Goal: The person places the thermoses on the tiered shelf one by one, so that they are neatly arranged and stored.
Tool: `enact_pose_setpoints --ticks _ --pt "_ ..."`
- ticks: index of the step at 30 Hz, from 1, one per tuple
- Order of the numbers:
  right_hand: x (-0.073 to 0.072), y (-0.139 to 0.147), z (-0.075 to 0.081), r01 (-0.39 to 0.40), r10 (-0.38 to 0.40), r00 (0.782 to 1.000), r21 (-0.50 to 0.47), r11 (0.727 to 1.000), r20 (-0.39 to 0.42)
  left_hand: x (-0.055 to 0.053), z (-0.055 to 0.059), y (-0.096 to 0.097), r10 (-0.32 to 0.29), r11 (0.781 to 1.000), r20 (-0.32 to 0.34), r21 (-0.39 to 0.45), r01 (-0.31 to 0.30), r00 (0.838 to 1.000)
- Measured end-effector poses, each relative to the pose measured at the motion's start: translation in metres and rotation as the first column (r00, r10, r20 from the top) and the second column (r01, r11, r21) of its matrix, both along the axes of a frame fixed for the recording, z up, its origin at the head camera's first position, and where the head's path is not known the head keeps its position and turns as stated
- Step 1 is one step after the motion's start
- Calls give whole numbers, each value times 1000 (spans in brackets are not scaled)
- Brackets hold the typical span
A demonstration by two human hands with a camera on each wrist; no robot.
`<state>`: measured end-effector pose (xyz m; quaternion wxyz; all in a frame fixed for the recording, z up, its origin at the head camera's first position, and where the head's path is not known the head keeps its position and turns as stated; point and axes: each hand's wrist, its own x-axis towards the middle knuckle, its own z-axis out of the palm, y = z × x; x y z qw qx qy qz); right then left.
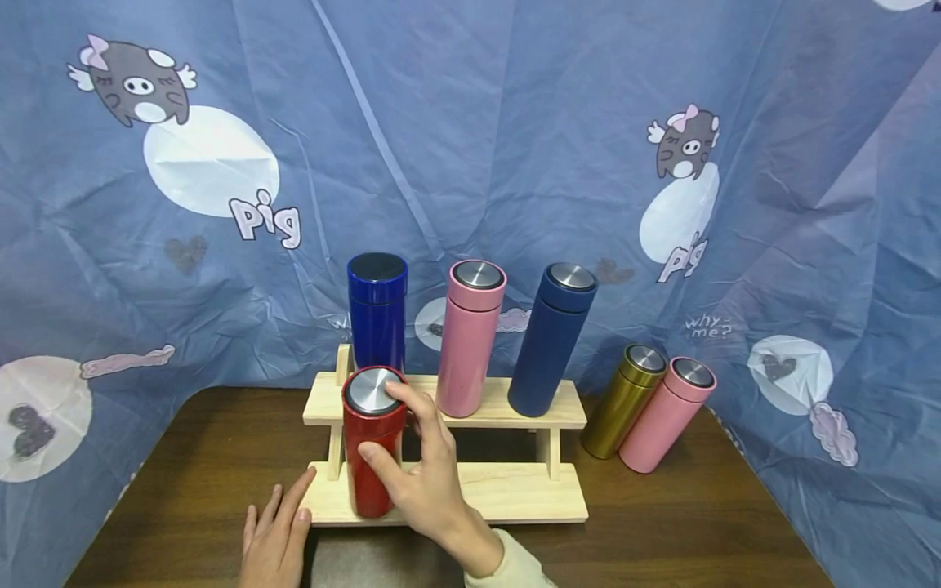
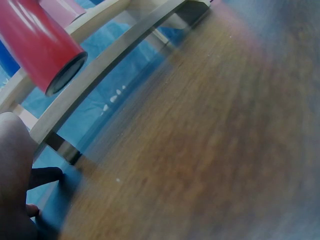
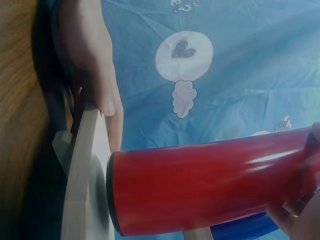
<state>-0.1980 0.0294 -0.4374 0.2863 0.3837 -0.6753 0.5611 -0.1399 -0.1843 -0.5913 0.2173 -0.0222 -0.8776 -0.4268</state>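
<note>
My right hand [image 1: 434, 486] grips a red thermos flask [image 1: 367, 482] near its top, thumb on the side and a finger by the silver lid. The flask is roughly upright at the left part of the wooden rack's lower shelf [image 1: 522, 494]. Its dark base [image 2: 67, 75] shows in the left wrist view, close over the shelf; whether it touches is hard to tell. My left hand [image 1: 274, 539] touches the left end of that shelf with extended fingers, seen also as a hand [image 3: 92, 65] in the right wrist view.
A glossy blue flask [image 1: 378, 327], a pink flask [image 1: 468, 351] and a navy flask [image 1: 547, 351] stand on the upper shelf [image 1: 323, 406]. Right of the rack, a gold flask [image 1: 617, 408] and another pink flask [image 1: 662, 420] stand on the brown table [image 1: 706, 506]. A blue curtain [image 1: 551, 122] hangs behind.
</note>
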Motion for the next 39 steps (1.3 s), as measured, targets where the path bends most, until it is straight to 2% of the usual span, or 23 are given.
enact_pose_setpoints --ticks 6,14,19,27,39 --pt "-1 -4 -4 29 -29 1000 -9 1000 -5 0 -1 0 -7 1000 -18 -8 7 1000" --pt "-3 -8 -9 43 -43 998 10 999 -40 1 2 -1 -8 1000 34 -8 9 999" --pt "-3 -8 -9 56 -53 997 38 998 -64 1 1 -1 -8 1000 38 -8 8 999" --pt "-5 -7 -6 72 -69 997 89 993 -41 1 0 -1 -9 1000 20 -5 9 1000" --pt "-12 -6 -10 69 -73 997 132 989 26 -1 -1 -2 -9 1000 8 -4 9 1000"
